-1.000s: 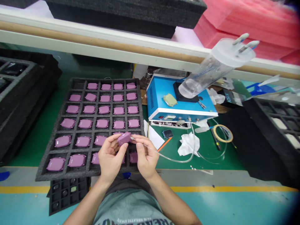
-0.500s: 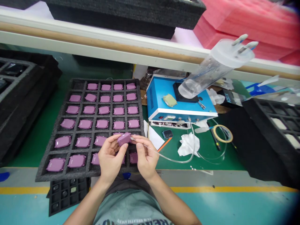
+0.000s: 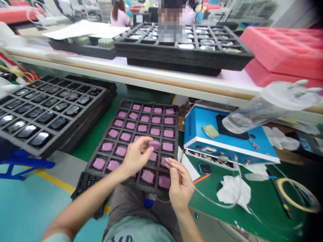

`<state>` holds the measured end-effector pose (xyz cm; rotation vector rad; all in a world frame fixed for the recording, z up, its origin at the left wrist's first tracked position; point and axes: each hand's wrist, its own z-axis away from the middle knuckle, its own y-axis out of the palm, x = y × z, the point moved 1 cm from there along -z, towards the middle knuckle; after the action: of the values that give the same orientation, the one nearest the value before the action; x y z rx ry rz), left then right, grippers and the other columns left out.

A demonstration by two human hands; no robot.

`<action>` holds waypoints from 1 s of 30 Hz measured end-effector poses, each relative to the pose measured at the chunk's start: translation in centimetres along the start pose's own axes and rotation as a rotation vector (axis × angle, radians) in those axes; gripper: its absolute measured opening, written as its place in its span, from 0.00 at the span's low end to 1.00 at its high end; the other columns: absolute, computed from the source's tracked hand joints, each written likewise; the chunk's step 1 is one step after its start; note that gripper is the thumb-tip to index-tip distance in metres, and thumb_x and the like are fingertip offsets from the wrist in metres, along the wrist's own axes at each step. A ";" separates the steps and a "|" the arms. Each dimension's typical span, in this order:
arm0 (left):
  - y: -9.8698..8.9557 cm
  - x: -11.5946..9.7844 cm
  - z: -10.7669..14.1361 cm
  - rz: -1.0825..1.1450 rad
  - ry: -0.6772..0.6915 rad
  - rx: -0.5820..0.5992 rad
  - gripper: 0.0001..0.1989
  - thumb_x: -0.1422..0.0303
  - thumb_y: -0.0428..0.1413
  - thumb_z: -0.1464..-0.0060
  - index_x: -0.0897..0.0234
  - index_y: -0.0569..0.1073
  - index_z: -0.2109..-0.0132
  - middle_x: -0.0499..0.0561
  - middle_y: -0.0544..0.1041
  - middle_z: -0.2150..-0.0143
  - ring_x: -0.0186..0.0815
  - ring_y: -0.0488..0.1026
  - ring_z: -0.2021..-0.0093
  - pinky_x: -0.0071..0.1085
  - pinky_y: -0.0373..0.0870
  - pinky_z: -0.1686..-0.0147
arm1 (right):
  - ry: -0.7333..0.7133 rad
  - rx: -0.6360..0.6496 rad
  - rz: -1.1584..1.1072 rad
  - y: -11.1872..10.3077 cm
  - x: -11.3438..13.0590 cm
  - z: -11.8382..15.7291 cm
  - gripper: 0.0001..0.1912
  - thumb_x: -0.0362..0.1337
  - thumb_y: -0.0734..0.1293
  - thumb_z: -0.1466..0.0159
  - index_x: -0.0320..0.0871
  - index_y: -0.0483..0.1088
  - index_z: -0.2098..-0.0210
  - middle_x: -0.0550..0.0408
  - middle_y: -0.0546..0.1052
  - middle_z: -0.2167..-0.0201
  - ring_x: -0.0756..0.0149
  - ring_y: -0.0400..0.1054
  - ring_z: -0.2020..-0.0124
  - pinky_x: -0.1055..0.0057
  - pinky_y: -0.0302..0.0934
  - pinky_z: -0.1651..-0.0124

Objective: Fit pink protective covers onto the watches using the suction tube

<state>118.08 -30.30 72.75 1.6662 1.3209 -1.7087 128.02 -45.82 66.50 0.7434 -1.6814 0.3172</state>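
Observation:
A purple watch case (image 3: 154, 145) is pinched between the thumb and fingers of my left hand (image 3: 135, 156), raised above the foam tray (image 3: 107, 131). More purple watch cases fill most of the tray's compartments. Over the tray's right side, my right hand (image 3: 181, 186) is closed on the end of a clear tube (image 3: 210, 199), its small tip pointing up and left. That tip stands apart from the held case. The tube runs right and loops up to the front of a blue box-shaped machine (image 3: 228, 148).
A pale green watch case (image 3: 211, 131) and a clear cylinder (image 3: 242, 109) sit on the machine. Crumpled tissue (image 3: 233, 191), a dark watch (image 3: 204, 168) and a tape roll (image 3: 297, 195) lie at right. Stacked trays (image 3: 87, 116) stand left; a shelf edge (image 3: 141, 80) crosses behind.
The view has swung up and left, showing the shelf top and people beyond. My hands have separated: the watch case is off the tube tip, in my left hand; the tube stays in my right.

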 end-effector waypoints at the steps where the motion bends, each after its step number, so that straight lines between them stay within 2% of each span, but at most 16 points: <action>1: -1.7 -0.1 -2.7 -0.162 0.036 -0.037 0.15 0.70 0.61 0.41 0.65 0.78 0.47 0.57 0.85 0.52 0.40 0.84 0.55 0.33 0.79 0.51 | 0.031 0.014 0.026 -0.2 0.1 0.0 0.10 0.41 0.68 0.28 0.46 0.78 0.52 0.46 0.83 0.49 0.57 0.80 0.49 0.57 0.77 0.45; 3: -5.5 -0.3 -8.8 -0.573 -0.006 -0.159 0.14 0.71 0.59 0.39 0.63 0.78 0.47 0.55 0.84 0.50 0.39 0.81 0.50 0.34 0.75 0.45 | 0.098 0.042 0.102 -0.8 0.1 0.1 0.15 0.45 0.68 0.29 0.45 0.76 0.47 0.43 0.81 0.46 0.54 0.79 0.45 0.52 0.73 0.41; 6: -9.8 0.0 -16.9 -0.689 -0.110 -0.260 0.17 0.74 0.54 0.36 0.70 0.76 0.42 0.64 0.81 0.42 0.44 0.77 0.41 0.38 0.68 0.39 | 0.121 0.044 0.239 -1.7 -0.1 0.3 0.21 0.49 0.68 0.31 0.44 0.75 0.45 0.39 0.79 0.42 0.49 0.75 0.41 0.44 0.67 0.35; 8: -11.1 0.7 -20.1 -0.730 -0.191 -0.275 0.16 0.75 0.53 0.36 0.73 0.77 0.44 0.69 0.80 0.42 0.47 0.76 0.41 0.40 0.67 0.39 | 0.090 0.030 0.305 -2.3 -0.6 0.6 0.22 0.51 0.67 0.31 0.44 0.75 0.46 0.39 0.78 0.42 0.47 0.73 0.39 0.42 0.63 0.33; 11: -11.5 2.3 -21.5 -0.781 -0.261 -0.274 0.16 0.73 0.54 0.36 0.72 0.78 0.45 0.70 0.81 0.43 0.51 0.75 0.40 0.43 0.66 0.40 | 0.088 0.030 0.324 -3.0 -1.6 1.4 0.23 0.51 0.67 0.31 0.44 0.73 0.44 0.40 0.78 0.41 0.47 0.72 0.38 0.41 0.62 0.32; 13: -11.3 3.2 -21.2 -0.810 -0.265 -0.286 0.18 0.71 0.53 0.35 0.72 0.78 0.43 0.71 0.78 0.40 0.54 0.70 0.35 0.46 0.63 0.37 | 0.107 0.045 0.317 -3.2 -2.2 1.8 0.24 0.51 0.66 0.31 0.44 0.71 0.42 0.39 0.76 0.40 0.47 0.71 0.37 0.41 0.62 0.31; 16: -11.3 3.9 -20.5 -0.836 -0.258 -0.321 0.22 0.70 0.51 0.35 0.73 0.76 0.38 0.74 0.69 0.32 0.59 0.60 0.28 0.51 0.57 0.32 | 0.112 0.056 0.336 -3.4 -2.6 2.1 0.25 0.52 0.66 0.31 0.44 0.71 0.41 0.39 0.76 0.38 0.46 0.70 0.36 0.40 0.60 0.30; 18: -11.7 3.9 -19.8 -0.828 -0.266 -0.329 0.26 0.68 0.52 0.35 0.73 0.71 0.33 0.75 0.64 0.28 0.60 0.59 0.27 0.51 0.57 0.32 | 0.128 0.074 0.348 -3.5 -2.6 2.0 0.27 0.52 0.65 0.32 0.44 0.70 0.40 0.39 0.75 0.37 0.45 0.70 0.35 0.39 0.60 0.29; 20: -12.6 3.5 -18.4 -0.804 -0.290 -0.320 0.30 0.66 0.54 0.36 0.74 0.66 0.30 0.74 0.63 0.27 0.58 0.62 0.28 0.47 0.59 0.32 | 0.156 0.116 0.347 -3.5 -2.6 1.5 0.29 0.53 0.65 0.32 0.44 0.68 0.37 0.39 0.74 0.35 0.45 0.69 0.33 0.40 0.60 0.29; 22: -13.8 3.1 -15.9 -0.776 -0.328 -0.292 0.32 0.65 0.56 0.37 0.75 0.66 0.30 0.73 0.66 0.29 0.56 0.66 0.29 0.43 0.61 0.32 | 0.175 0.167 0.335 -3.4 -2.5 0.7 0.31 0.53 0.65 0.32 0.45 0.66 0.34 0.39 0.72 0.33 0.46 0.68 0.32 0.41 0.60 0.28; 24: -15.1 2.8 -12.4 -0.747 -0.377 -0.249 0.30 0.63 0.57 0.39 0.75 0.70 0.34 0.71 0.71 0.31 0.54 0.70 0.31 0.41 0.63 0.33 | 0.181 0.200 0.333 -3.0 -2.5 -0.2 0.32 0.52 0.66 0.32 0.45 0.65 0.33 0.40 0.71 0.32 0.46 0.67 0.31 0.41 0.60 0.28; 27: -16.9 2.6 -7.0 -0.709 -0.460 -0.203 0.27 0.58 0.56 0.38 0.73 0.75 0.39 0.69 0.77 0.37 0.56 0.73 0.34 0.45 0.66 0.34 | 0.175 0.196 0.355 -2.2 -2.4 -1.8 0.33 0.51 0.67 0.34 0.44 0.66 0.34 0.39 0.72 0.33 0.44 0.66 0.31 0.40 0.59 0.27; 30: -17.7 2.5 -4.3 -0.664 -0.554 -0.208 0.24 0.55 0.56 0.39 0.72 0.79 0.47 0.71 0.79 0.40 0.62 0.71 0.33 0.53 0.65 0.33 | 0.208 0.166 0.332 -1.4 -2.7 -3.7 0.36 0.52 0.68 0.38 0.42 0.66 0.35 0.38 0.73 0.34 0.44 0.66 0.31 0.41 0.57 0.26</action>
<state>105.42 -17.70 77.11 0.5736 1.7740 -2.0734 132.03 -43.94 64.59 0.5277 -1.5889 0.7490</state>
